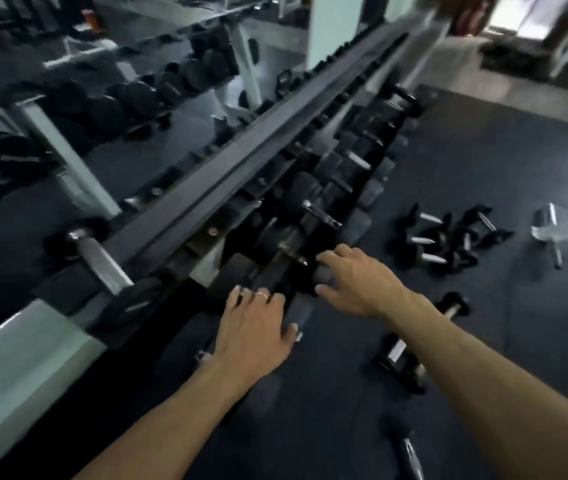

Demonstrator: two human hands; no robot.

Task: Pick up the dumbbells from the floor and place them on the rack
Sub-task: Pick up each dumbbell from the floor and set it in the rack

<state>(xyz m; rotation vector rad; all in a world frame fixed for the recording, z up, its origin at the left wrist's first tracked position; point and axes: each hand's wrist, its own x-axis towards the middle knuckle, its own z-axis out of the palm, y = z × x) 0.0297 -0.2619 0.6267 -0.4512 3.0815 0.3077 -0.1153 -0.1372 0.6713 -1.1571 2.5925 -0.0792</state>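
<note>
A long, dark dumbbell rack (206, 188) runs diagonally from lower left to upper right, its lower tier full of black dumbbells. My left hand (254, 323), with a ring on one finger, lies over a dark dumbbell (268, 278) on the lower tier; its fingertips are hidden. My right hand (358, 282) reaches over the black head of a neighbouring dumbbell (296, 254), fingers and thumb spread around it. On the floor lie a cluster of small dumbbells (448, 237) and single ones close by (400, 362), (452, 306), (410, 455). The picture is blurred.
A mirror (85, 98) behind the rack reflects more weights and white frames. A white bench foot (549, 233) stands on the black rubber floor (483, 150) at the right. A white pillar (334, 26) rises at the far end.
</note>
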